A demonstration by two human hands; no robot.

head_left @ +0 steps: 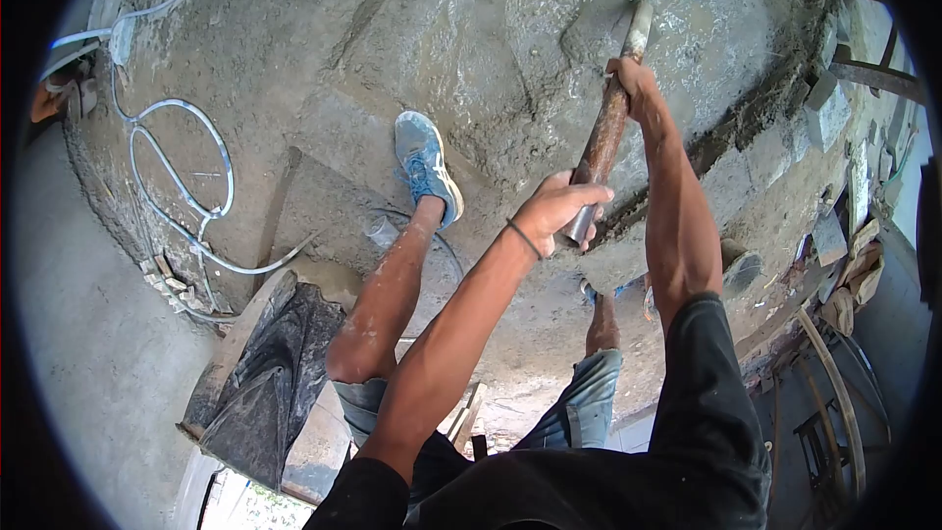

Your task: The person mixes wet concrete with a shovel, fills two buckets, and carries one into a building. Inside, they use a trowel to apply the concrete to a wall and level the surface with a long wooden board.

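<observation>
My right hand (635,86) is wrapped round the upper part of a thick, worn handle, and my left hand (564,208) grips it close to its near end. The handle belongs to what looks like a hoe (606,132). At its far end a cement-coated blade (595,27) lies against the wet grey mortar (491,49), and its lower edge is hard to make out. A dark band circles my left wrist. My foot in a blue shoe (422,157) is planted on the mortar, left of the handle.
A pale hose (231,172) loops across the left side. Below it lies a dark, dusty sheet or sack (280,373). A rough mortar ridge (756,108) runs along the right, with bricks (829,118) and wood pieces (863,270) beyond. A plastic cup-like item (381,231) sits near my leg.
</observation>
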